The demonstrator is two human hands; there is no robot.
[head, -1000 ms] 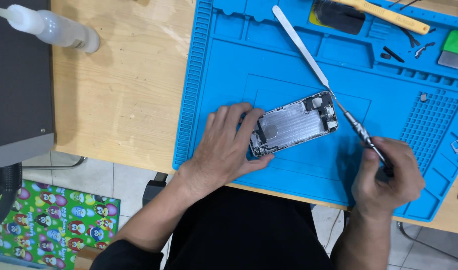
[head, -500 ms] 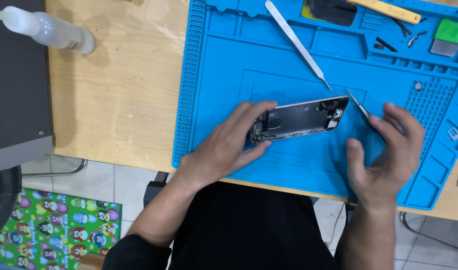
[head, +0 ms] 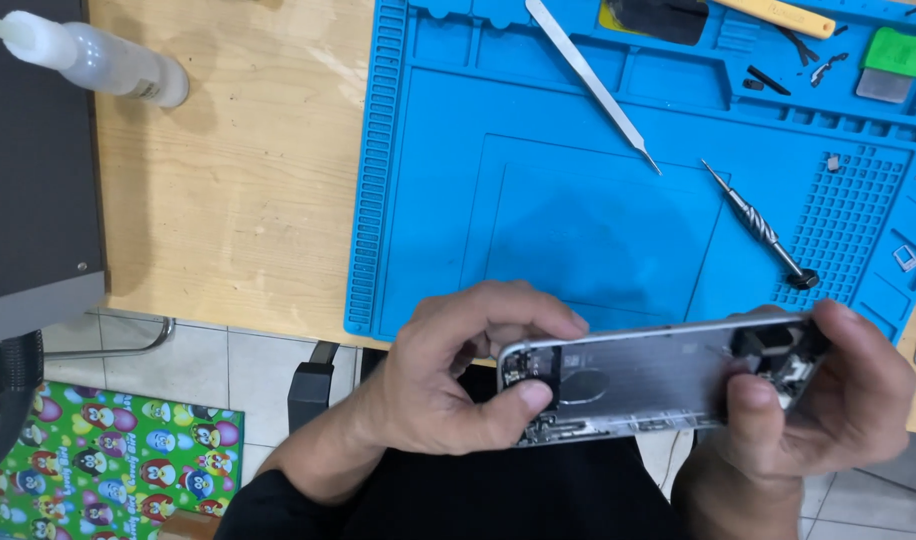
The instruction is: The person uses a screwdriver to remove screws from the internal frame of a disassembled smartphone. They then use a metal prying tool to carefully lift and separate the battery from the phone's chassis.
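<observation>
At the far left a clear plastic squeeze bottle [head: 103, 62] is seen lying on the wooden table [head: 248, 200], well apart from the work. Further right, the left hand [head: 448, 385] is closed on one end of an opened phone housing [head: 638, 378] — thumb pressed on its inner face, fingers curled over the upper edge. The housing is held off the blue repair mat [head: 578, 220], near its front edge. Tweezers [head: 593, 85] and a small screwdriver [head: 763, 228] are left lying on the mat. The other end is gripped by the right hand [head: 828, 400].
</observation>
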